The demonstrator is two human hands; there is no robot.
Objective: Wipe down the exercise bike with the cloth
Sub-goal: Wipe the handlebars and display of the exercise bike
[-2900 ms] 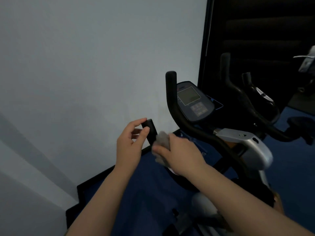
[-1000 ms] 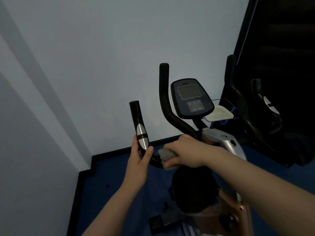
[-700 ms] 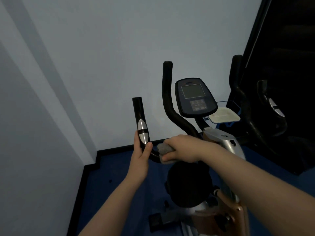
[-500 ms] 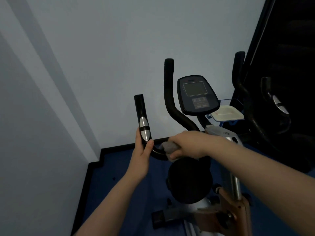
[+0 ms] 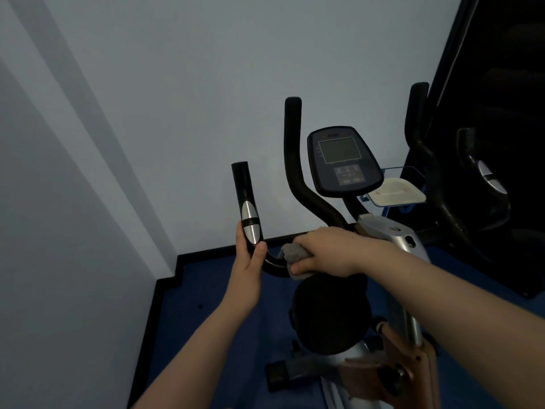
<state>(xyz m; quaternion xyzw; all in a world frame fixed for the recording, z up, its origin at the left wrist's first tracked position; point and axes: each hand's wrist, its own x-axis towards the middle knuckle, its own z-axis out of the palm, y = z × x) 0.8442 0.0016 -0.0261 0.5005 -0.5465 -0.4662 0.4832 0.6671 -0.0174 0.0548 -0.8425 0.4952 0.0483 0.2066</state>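
Pale walls met a blue floor [image 5: 206, 308] behind the exercise bike [image 5: 339, 178], which filled the centre and right of the frame. At centre, the left hand [image 5: 247, 261] gripped the left handlebar [image 5: 246, 208]; just beside it, the right hand [image 5: 327, 252] clutched the grey cloth [image 5: 292, 252] against the bar's curve.

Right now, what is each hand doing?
Left hand: grips the handlebar below its silver sensor.
Right hand: holds the cloth against the handlebar's bend.
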